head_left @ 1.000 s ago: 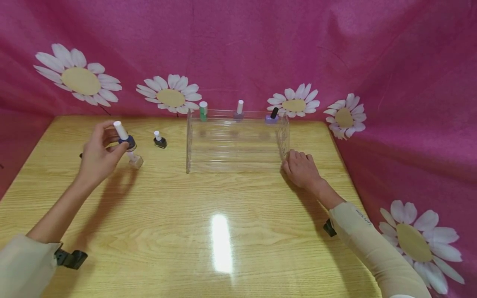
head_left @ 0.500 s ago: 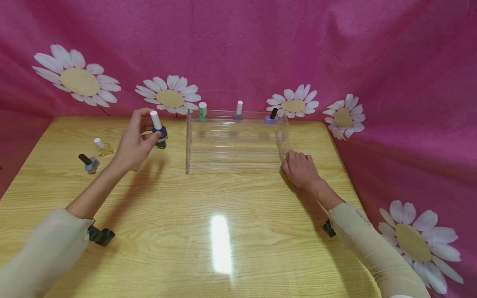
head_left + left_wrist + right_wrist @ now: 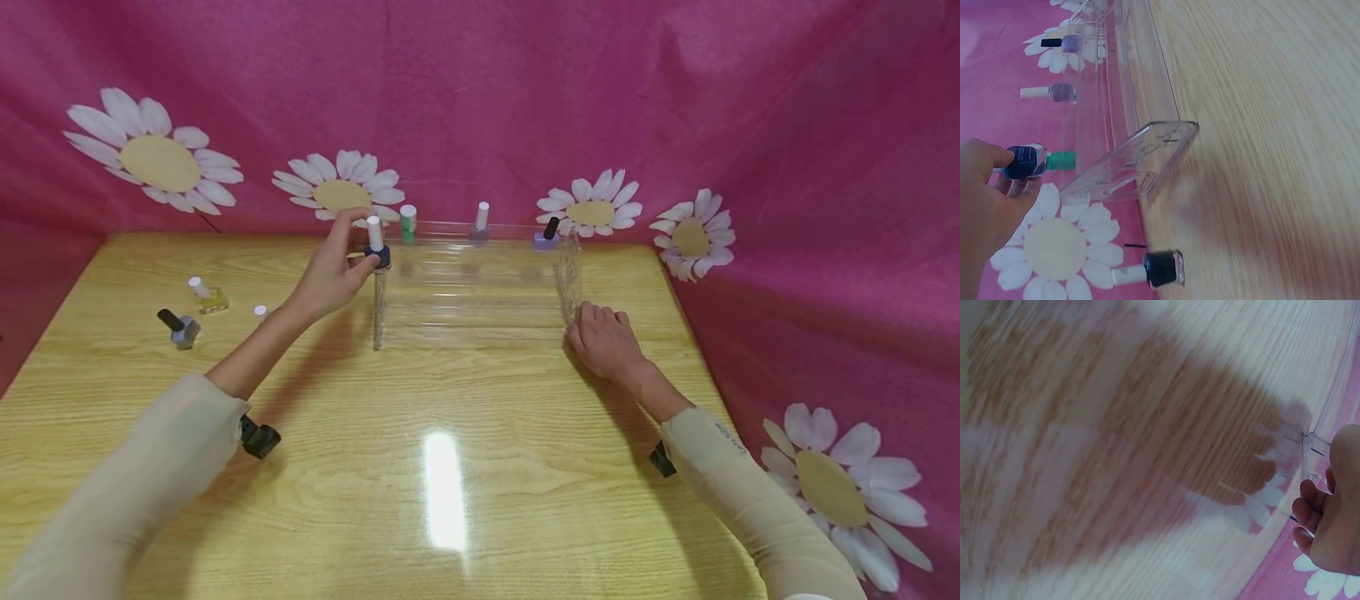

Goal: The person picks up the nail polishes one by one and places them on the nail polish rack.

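Observation:
My left hand (image 3: 327, 273) pinches a dark blue nail polish bottle (image 3: 381, 257) with a white cap, held upright above the left end of a clear plastic stepped rack (image 3: 378, 321). In the left wrist view, thumb and fingers lie either side of the dark blue bottle (image 3: 1024, 162), which overlaps the green one. Along the rack's back tier stand a green bottle (image 3: 408, 229), a pale mauve bottle (image 3: 480, 233) and a lilac bottle (image 3: 546, 242) with a black cap. At the rack's right front corner, my right hand (image 3: 606, 343) grips the side panel with curled fingers.
On the left of the table are a grey-blue polish bottle (image 3: 183, 333) and a yellow one (image 3: 213, 301). A white cap (image 3: 260, 311) shows beyond my left forearm. The left wrist view shows a black bottle (image 3: 1164, 269) near the rack. A pink flowered cloth (image 3: 465, 108) hangs behind.
My left hand has carried the dark blue bottle rightward, from among the loose bottles to the rack's left end. My right hand and the rack have stayed put.

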The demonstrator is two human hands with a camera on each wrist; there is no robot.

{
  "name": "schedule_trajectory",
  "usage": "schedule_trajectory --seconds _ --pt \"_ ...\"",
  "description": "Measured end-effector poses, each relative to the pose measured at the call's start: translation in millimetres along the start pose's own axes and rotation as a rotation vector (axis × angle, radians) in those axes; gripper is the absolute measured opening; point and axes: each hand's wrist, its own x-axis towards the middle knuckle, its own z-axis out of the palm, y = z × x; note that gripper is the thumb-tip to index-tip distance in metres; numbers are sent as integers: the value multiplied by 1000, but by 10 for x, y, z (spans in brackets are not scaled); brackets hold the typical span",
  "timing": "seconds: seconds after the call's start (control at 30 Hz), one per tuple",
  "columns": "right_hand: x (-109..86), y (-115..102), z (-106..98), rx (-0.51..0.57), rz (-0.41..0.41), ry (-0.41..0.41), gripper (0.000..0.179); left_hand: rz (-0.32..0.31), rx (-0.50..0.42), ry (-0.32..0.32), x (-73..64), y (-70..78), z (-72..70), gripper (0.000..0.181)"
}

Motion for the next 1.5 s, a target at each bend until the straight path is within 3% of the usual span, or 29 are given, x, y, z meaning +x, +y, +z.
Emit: schedule_trajectory --seconds 0.23,0.5,0.97,1.13,1.37,1.5 --pt "-10 -4 -5 2 4 -3 27 16 19 -51 161 -89 151 48" --pt "4 -2 -9 -8 17 -27 27 49 93 -53 249 -175 215 46" --pt "-4 -11 -21 -9 4 -20 27 12 135 -103 282 -321 303 48" --pt "-10 -18 -33 -11 -1 -12 25 35 169 -110 278 -349 321 49" --pt "-17 -27 -24 -16 -18 35 26 41 142 -151 284 -371 333 49" --pt "-12 -30 -23 -12 -5 12 25 34 156 -150 283 -351 339 47"
